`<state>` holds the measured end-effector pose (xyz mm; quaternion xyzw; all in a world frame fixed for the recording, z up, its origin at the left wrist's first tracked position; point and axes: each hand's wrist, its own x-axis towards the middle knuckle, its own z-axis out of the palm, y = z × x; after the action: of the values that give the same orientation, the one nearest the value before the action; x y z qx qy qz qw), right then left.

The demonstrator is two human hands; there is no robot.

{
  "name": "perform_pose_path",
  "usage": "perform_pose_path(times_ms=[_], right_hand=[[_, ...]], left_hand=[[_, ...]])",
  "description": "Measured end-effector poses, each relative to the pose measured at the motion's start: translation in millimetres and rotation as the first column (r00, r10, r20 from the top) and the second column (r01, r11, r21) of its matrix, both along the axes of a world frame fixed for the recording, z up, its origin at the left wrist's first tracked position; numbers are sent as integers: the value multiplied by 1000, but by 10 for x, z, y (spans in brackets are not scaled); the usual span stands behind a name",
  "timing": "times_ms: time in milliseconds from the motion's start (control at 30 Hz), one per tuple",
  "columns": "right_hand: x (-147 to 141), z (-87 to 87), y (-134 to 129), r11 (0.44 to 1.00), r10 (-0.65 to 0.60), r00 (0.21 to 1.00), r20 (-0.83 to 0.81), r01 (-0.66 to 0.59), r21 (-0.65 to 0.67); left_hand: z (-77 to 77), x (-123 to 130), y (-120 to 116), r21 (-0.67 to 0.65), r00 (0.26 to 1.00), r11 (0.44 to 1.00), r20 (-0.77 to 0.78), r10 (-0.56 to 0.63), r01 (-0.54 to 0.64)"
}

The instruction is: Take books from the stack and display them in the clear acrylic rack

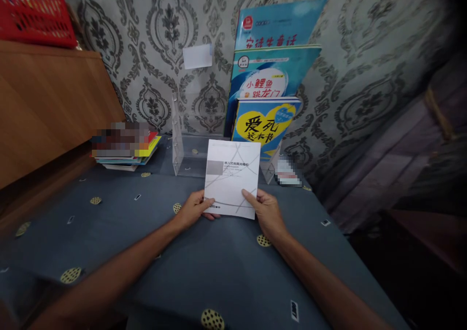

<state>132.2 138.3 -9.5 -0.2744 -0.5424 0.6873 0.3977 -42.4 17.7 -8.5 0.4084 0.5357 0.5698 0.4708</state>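
A white booklet with a grey block and thin crossing lines is held upright, cover toward me. My left hand pinches its lower left corner, thumb in front and fingers behind. On the lower right edge, my right hand grips it with the thumb on the cover. Behind the booklet stands a clear acrylic rack. Its right side holds several upright books, among them a blue and yellow book in front and taller blue ones behind.
A stack of books lies at the left by a wooden cabinet with a red basket on top. A small blurred item lies right of the rack. The dark patterned cloth covers the table; a curtain hangs at right.
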Motion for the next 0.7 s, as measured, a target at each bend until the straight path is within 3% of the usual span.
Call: perform_pose_path(times_ms=[400,700], right_hand=[[-17,-2,-17,1000,7,1000,-9,-7,0],[-6,-43,-12,999,36,999,11,-36,34]], left_hand=[[31,-11,-12,-29,999,999,-29,-25,24],[15,15,-5,22,998,999,-38,50,-50]])
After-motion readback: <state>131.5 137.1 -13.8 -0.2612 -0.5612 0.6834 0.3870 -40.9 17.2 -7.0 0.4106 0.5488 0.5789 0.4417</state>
